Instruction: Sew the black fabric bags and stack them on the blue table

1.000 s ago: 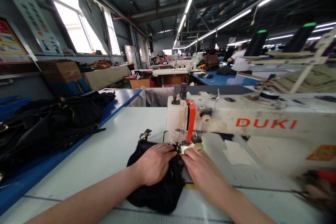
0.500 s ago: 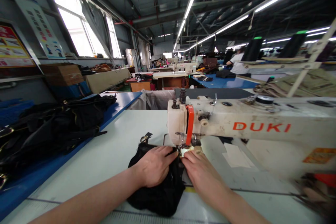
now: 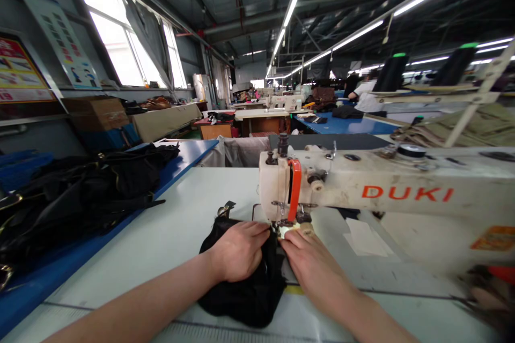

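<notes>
A black fabric piece [image 3: 241, 303], soft and bunched, lies on the sewing machine bed with one edge at the needle area. A small metal ring with a short strap tab [image 3: 226, 209] sticks out at its far end. My left hand [image 3: 240, 249] is closed on the cloth, fingers together and pointing at the presser foot. On the other side of the needle, my right hand [image 3: 303, 254] has its fingers pressed together at the cloth's right edge; its fingertips are partly hidden. The white sewing machine [image 3: 341, 187] carries an orange guard [image 3: 295, 190] just above both hands.
Black bags with metal fittings [image 3: 108, 182] are heaped on the blue table [image 3: 169, 185] at left. White paper slips [image 3: 368, 237] lie under the machine arm. Black thread cones [image 3: 390, 72] stand at right. A person in a white top [image 3: 365, 97] is farther back.
The camera view has shifted slightly, so the machine sits a little farther right. Both hands keep their places on the black fabric, which has barely moved.
</notes>
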Motion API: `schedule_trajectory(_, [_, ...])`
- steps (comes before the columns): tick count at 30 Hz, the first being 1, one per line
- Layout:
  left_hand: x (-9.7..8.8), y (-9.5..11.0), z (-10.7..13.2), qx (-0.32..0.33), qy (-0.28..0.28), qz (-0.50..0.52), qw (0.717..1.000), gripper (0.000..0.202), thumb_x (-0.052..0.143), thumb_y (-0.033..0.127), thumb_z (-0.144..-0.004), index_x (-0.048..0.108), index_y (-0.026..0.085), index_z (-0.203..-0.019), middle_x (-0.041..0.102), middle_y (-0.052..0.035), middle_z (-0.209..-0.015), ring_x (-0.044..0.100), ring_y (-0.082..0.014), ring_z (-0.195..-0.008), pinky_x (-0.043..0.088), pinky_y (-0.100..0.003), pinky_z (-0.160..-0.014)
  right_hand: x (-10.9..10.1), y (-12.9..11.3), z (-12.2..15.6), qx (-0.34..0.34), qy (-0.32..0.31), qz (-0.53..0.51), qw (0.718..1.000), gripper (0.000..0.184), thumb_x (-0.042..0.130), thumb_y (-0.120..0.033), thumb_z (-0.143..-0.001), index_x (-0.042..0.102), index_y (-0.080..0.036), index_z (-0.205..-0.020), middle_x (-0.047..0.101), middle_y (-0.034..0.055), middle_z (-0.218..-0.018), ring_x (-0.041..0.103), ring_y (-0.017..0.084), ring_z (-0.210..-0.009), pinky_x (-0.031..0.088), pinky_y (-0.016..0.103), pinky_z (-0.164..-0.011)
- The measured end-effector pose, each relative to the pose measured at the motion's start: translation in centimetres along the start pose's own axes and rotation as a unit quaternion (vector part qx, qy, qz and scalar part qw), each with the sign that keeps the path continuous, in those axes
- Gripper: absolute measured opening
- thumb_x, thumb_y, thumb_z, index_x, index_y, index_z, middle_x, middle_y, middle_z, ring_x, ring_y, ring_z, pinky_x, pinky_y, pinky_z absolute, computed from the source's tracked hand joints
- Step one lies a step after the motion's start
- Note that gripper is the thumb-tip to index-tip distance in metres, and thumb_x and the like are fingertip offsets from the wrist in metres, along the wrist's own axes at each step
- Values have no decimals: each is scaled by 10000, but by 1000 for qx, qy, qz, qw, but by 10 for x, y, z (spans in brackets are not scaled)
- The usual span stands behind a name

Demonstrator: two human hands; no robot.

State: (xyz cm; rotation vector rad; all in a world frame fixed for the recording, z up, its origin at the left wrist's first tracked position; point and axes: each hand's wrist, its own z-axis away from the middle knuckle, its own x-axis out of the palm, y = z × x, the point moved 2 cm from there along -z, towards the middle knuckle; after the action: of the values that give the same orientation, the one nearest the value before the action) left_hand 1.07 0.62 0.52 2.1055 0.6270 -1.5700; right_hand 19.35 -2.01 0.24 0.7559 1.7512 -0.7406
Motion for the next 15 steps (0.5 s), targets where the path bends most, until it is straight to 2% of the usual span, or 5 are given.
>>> schedule_trajectory(8, [4,-6,-1,2,12,12,1000,428,416,150,-841,541,96,-1247,569,-135,-1279,542,-257,-1160,430,-395,-1022,0,1,0,3,-2,-4,1000,288,468,-36,-842,592,-164,-1068,560,101,-1049,507,241,-964,411,379,-856])
schedule_trajectory(15, [0,-5,1,-9,3,24,1000,435,417,148,-848,535,106,-1264,562,-126,-1297,533,-249,-1176,416,-391,-1038,4,2,4,3,1,-19,1000,257,493,-27,-846,618,-166,-1022,583,84,-994,517,236,-923,439,383,-845])
